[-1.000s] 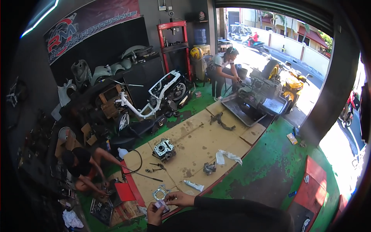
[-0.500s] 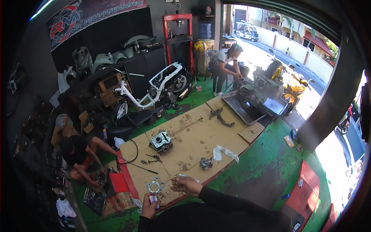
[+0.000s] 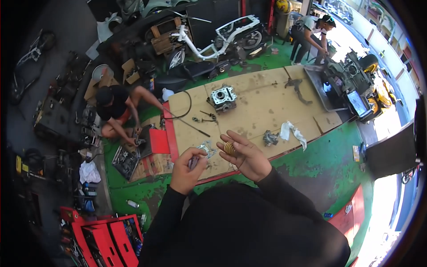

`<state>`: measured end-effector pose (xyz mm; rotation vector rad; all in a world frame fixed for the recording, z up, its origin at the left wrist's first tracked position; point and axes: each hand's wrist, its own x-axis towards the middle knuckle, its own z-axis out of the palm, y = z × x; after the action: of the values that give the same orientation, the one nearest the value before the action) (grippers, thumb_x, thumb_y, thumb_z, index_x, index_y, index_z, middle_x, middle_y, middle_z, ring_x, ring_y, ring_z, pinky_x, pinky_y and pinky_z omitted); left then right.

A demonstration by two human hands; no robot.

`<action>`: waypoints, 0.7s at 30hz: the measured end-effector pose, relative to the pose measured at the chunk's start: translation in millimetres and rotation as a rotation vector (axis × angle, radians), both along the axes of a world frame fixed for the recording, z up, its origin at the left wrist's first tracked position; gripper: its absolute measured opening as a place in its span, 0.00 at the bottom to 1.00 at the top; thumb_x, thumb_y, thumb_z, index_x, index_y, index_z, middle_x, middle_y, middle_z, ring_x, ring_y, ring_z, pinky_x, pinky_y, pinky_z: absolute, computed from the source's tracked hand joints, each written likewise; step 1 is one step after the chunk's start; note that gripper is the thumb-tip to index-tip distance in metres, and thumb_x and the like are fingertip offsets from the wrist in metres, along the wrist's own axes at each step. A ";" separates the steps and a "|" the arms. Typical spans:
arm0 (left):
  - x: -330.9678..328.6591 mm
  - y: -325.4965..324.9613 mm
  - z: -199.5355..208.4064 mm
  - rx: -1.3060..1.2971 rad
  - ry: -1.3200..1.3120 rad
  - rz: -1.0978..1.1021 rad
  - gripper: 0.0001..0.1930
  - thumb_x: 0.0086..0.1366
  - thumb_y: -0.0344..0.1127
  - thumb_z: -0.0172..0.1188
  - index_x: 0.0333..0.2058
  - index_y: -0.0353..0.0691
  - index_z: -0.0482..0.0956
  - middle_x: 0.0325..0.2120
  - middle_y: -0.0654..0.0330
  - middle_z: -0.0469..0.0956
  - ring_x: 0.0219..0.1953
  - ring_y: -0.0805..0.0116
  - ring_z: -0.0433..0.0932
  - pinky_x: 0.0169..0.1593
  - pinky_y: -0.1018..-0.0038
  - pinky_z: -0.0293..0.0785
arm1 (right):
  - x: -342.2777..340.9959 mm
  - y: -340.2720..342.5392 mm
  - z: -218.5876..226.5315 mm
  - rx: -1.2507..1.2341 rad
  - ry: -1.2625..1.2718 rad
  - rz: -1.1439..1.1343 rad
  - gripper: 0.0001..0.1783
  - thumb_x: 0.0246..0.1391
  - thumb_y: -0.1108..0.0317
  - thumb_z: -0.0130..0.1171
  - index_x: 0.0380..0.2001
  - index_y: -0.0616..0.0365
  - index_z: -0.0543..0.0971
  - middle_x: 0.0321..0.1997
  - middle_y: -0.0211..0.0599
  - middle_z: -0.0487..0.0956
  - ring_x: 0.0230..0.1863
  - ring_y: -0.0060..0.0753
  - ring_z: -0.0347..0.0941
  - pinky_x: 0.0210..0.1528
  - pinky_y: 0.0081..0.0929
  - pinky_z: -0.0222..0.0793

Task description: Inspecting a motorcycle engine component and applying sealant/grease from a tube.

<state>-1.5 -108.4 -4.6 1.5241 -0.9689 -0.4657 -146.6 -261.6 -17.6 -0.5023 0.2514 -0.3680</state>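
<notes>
My left hand is closed round a small pale purple object, mostly hidden by the fingers. To its right, my right hand is raised with the palm turned inward and the fingers partly spread. A small gold coil spring rests against those fingers, held by the thumb side. Behind my left hand, a thin metal gasket lies near the edge of the cardboard-covered platform. An engine cylinder block stands farther back on the cardboard.
Small metal parts, a black hose, a grey metal part and a white rag lie on the cardboard. One person crouches left; another bends at the far right. A red tool cabinet stands near left.
My view has tilted down and shifted left. Both hands are raised higher; the right has turned and opened from a pinch, showing the gold spring. The left still grips the pale purple object.
</notes>
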 end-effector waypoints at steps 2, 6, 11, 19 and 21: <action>-4.8 -6.8 22.5 0.120 0.021 -0.012 0.09 0.58 0.25 0.62 0.39 0.39 0.79 0.22 0.68 0.70 0.21 0.80 0.63 0.25 0.83 0.58 | -1.9 5.9 4.4 0.009 -0.013 0.000 0.27 0.64 0.75 0.48 0.65 0.65 0.61 0.65 0.47 0.68 0.63 0.43 0.68 0.62 0.34 0.69; -9.5 -12.7 26.3 0.245 -0.013 -0.021 0.08 0.57 0.29 0.67 0.36 0.40 0.81 0.18 0.70 0.68 0.20 0.81 0.62 0.25 0.83 0.57 | -4.0 15.5 11.3 -0.002 -0.005 0.025 0.27 0.63 0.75 0.47 0.65 0.66 0.60 0.66 0.47 0.68 0.63 0.42 0.68 0.62 0.34 0.68; -13.6 -15.5 29.0 0.276 -0.035 -0.029 0.08 0.56 0.30 0.69 0.35 0.40 0.81 0.16 0.71 0.67 0.20 0.81 0.61 0.24 0.83 0.56 | -7.3 19.9 17.1 -0.008 0.015 0.038 0.27 0.63 0.75 0.46 0.65 0.67 0.60 0.66 0.48 0.67 0.61 0.40 0.69 0.62 0.32 0.67; -18.2 -16.6 28.1 0.274 -0.023 -0.023 0.10 0.55 0.29 0.69 0.36 0.40 0.81 0.17 0.71 0.67 0.19 0.81 0.61 0.24 0.84 0.56 | -7.3 19.7 20.8 0.013 0.019 0.030 0.28 0.62 0.75 0.44 0.65 0.68 0.60 0.66 0.49 0.67 0.61 0.38 0.69 0.60 0.31 0.67; -19.9 -16.5 30.8 0.271 -0.029 -0.006 0.09 0.56 0.30 0.69 0.35 0.40 0.80 0.16 0.71 0.67 0.19 0.81 0.61 0.24 0.83 0.55 | -6.3 19.3 20.9 0.011 0.017 0.039 0.28 0.61 0.75 0.43 0.65 0.69 0.59 0.66 0.50 0.66 0.61 0.38 0.68 0.61 0.31 0.67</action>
<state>-21.4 -124.9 26.2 1.7746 -0.9623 -0.5995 -152.9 -242.3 3.3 -0.4987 0.2600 -0.3247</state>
